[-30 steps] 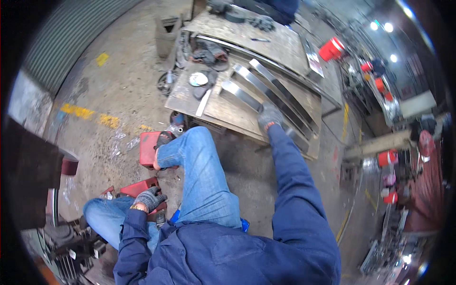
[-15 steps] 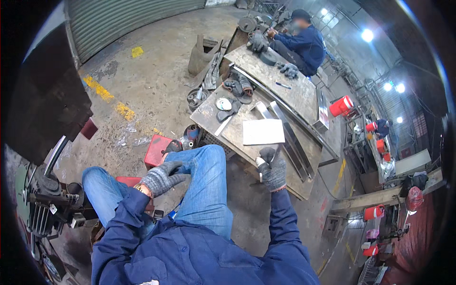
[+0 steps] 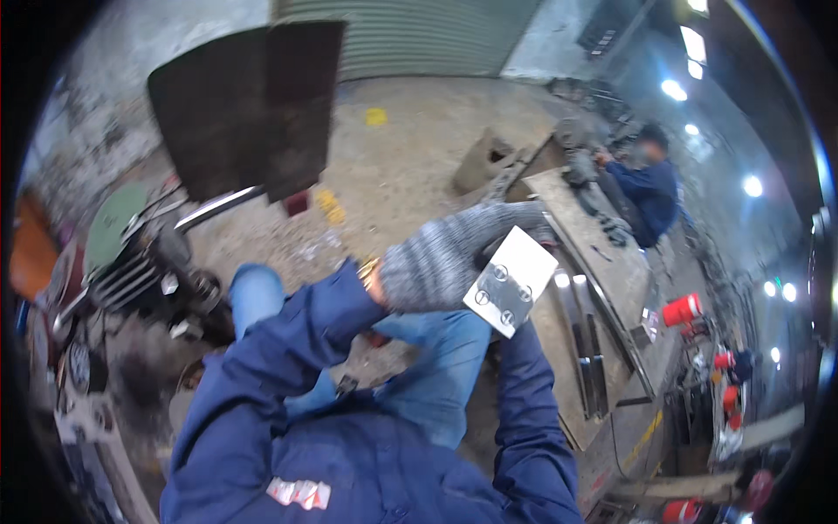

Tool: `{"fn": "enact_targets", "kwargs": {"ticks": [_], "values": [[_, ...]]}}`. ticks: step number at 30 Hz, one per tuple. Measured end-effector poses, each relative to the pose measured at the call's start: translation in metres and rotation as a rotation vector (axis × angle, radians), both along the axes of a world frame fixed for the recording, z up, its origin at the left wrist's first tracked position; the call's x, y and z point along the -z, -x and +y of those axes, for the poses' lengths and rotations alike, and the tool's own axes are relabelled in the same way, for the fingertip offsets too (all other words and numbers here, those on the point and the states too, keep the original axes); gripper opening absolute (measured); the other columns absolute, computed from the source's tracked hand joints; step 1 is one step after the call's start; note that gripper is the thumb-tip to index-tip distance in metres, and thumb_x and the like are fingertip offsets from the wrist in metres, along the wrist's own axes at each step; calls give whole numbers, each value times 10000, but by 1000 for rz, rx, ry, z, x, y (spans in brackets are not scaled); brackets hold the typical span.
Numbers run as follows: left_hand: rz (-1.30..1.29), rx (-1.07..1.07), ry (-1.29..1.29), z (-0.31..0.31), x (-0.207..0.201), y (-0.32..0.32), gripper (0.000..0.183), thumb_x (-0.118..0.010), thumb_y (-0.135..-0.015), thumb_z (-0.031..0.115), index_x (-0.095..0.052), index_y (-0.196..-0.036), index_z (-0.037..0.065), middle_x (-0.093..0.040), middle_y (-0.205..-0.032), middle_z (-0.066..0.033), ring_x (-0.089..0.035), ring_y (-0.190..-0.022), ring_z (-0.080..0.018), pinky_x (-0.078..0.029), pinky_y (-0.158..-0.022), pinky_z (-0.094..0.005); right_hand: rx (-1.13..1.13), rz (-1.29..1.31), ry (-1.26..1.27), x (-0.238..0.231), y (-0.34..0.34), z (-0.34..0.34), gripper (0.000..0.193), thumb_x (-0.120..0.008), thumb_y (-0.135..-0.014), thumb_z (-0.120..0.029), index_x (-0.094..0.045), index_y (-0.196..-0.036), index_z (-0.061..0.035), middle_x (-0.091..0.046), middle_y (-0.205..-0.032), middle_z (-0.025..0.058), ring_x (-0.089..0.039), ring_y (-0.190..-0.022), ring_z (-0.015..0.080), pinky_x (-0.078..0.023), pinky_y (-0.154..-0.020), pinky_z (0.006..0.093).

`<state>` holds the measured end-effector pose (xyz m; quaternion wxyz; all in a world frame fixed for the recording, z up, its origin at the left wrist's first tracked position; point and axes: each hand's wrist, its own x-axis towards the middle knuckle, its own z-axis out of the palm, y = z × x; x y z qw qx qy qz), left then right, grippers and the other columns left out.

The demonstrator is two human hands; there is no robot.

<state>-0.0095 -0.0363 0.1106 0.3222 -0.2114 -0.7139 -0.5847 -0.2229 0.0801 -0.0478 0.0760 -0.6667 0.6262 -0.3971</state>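
And there's a red jug [image 3: 681, 311] off to the right, contents hidden, and a grey bin [image 3: 474, 166] on the far side, its mouth too dark to read! Up front, a rectangular metal piece [image 3: 511, 284], bright and mirror-smooth with four round marks, sits just right of the left hand [image 3: 445, 258]. That ribbed knit glove reaches behind it, fingers bent, their grip hidden. The right sleeve [image 3: 528, 384] runs up behind too; can't tell those fingers. Slim metal bars [image 3: 587, 358] gleam on the board-topped worktop [image 3: 550, 367].
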Motion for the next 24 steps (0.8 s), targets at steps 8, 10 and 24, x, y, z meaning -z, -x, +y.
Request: {"fn": "enact_targets", "kwargs": {"ticks": [8,10,24], "values": [[-221,-339,405,-81,117,-29,544,-790,-845,306,-667,-1331,94,-690,-1288,-123,-665,-1183,-272,-518,-1007,-377,-243,236,-525,128,-55,-71,515,-535,-1026,-253,-480,-1499,-58,-590,-1428,116,-562,-1321,275,-414,-1143,438],[-170,-490,546,-95,165,-37,594,-828,-808,318,-666,-1340,109,-687,-1293,-127,-640,-1228,-264,-496,-1047,-387,-302,355,-636,133,-68,-97,531,-524,-1034,-283,-468,-1513,-60,-569,-1460,123,-540,-1351,278,-398,-1159,445],[-404,-621,-75,-79,259,-62,483,-667,-985,148,-535,-1427,2,-658,-1299,-98,-620,-1138,-173,-515,-981,-336,0,168,-302,174,-151,-118,532,-579,-1027,-343,-493,-1477,-72,-551,-1468,125,-517,-1349,287,-419,-1118,404]]}}
